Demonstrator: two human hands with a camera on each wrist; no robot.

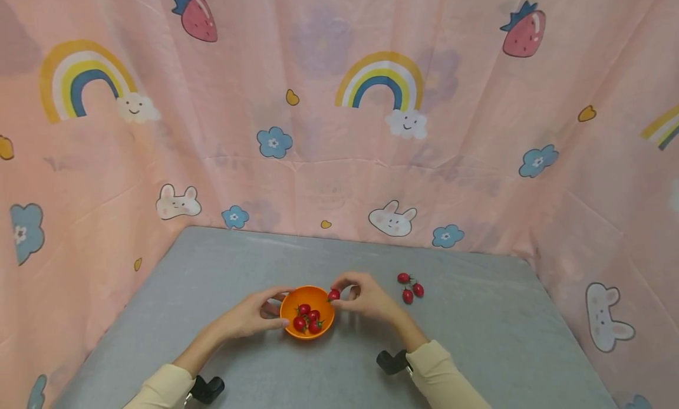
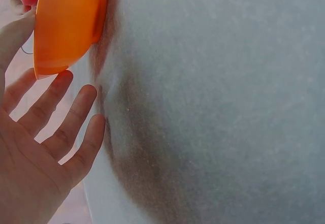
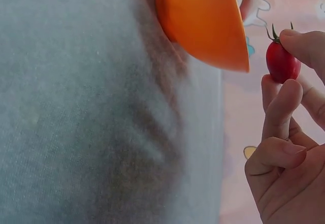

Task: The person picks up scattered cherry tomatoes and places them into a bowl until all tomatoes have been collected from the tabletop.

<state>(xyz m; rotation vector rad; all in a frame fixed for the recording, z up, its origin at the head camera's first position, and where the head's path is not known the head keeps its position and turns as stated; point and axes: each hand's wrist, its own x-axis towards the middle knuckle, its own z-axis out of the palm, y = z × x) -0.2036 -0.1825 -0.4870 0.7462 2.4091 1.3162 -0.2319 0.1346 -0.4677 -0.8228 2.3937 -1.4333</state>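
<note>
An orange bowl (image 1: 287, 328) stands on the table with several red cherry tomatoes (image 1: 299, 324) inside, their green stems on. At its left side, my left hand (image 1: 251, 313) holds the bowl between thumb and fingers; the ring and little fingers stay off it in the left wrist view. My right hand (image 1: 366, 297) pinches one cherry tomato (image 3: 282, 63) between thumb and fingertips. That tomato is just beyond the bowl's right rim, around rim height, stem still attached.
Three more cherry tomatoes (image 1: 407, 296) lie in a group on the grey table (image 1: 477, 320), right of my right hand. A pink printed curtain (image 1: 318, 185) hangs behind the table and along both sides. Black wrist mounts (image 1: 391, 362) sit near both cream sleeves.
</note>
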